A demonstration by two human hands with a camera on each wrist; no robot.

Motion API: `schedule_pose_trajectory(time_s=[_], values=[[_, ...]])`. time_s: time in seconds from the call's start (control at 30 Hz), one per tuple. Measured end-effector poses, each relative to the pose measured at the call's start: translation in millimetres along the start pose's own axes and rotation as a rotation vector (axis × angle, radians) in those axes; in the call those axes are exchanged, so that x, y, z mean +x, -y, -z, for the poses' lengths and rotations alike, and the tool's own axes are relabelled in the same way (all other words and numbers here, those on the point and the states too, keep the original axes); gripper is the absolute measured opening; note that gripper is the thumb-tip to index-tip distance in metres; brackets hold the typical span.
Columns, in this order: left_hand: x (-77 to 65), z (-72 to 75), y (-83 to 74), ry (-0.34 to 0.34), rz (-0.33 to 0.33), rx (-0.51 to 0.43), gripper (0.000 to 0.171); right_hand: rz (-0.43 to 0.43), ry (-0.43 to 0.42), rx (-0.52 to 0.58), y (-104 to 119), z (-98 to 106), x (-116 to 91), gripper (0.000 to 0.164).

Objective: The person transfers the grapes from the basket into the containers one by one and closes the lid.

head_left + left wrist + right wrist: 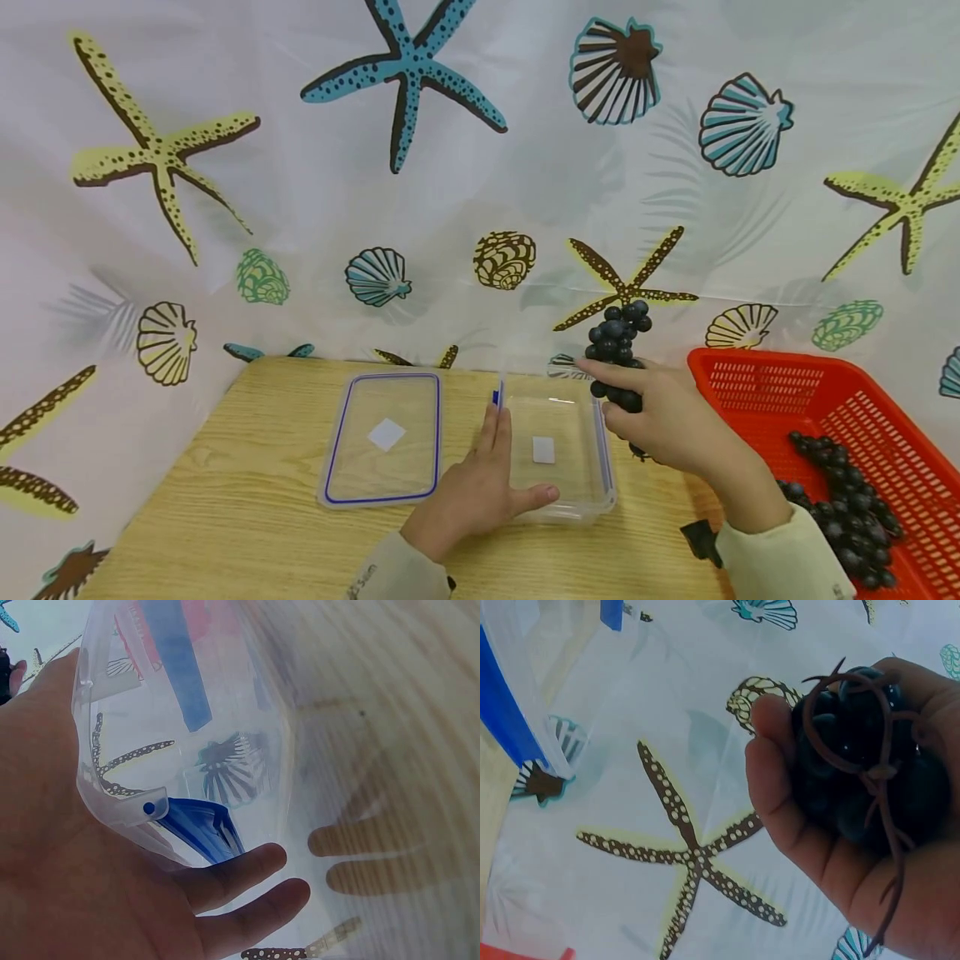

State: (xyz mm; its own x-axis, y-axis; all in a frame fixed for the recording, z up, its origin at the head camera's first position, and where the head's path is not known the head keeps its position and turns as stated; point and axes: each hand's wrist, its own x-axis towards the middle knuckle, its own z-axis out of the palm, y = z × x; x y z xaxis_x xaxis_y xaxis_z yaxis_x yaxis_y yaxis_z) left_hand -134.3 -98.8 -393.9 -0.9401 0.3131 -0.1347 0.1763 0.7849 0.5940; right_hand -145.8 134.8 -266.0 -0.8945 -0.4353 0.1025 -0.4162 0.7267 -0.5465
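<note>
My right hand (660, 417) grips a bunch of dark grapes (615, 337), raised at the right side of a clear plastic box (558, 508). In the right wrist view the fingers curl around the grapes (851, 780), and a brown stem hangs over the palm. My left hand (480, 496) lies against the box's left side, its fingers straight along the outer wall and its thumb stretched across the near part. The left wrist view shows those fingers (255, 900) beside a blue clip (199, 825) on the box. A small white label (543, 450) shows at the box's bottom.
Left of the box, a clear lid (382, 475) with a blue seal lies flat on the wooden table (225, 467). A red basket (795, 367) at the right holds more dark grapes (847, 508). Behind the table hangs a white cloth (540, 183) printed with shells and starfish.
</note>
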Motion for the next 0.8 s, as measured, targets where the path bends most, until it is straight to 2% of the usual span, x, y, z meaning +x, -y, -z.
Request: schedule_pose_trajectory(time_s=[0.17,0.37,0.8], values=[[-0.1,-0.2,0.7,-0.004,0.002,-0.003,0.120,-0.012,0.039,0.016,3,-17,14,0.058],[0.2,-0.6,1.8,-0.009,-0.004,-0.016,0.123,0.024,0.060,-0.011,5,-38,31,0.063],[-3.7,1.2,0.0,0.006,-0.003,-0.014,0.124,0.030,0.198,0.030,6,-76,57,0.067]])
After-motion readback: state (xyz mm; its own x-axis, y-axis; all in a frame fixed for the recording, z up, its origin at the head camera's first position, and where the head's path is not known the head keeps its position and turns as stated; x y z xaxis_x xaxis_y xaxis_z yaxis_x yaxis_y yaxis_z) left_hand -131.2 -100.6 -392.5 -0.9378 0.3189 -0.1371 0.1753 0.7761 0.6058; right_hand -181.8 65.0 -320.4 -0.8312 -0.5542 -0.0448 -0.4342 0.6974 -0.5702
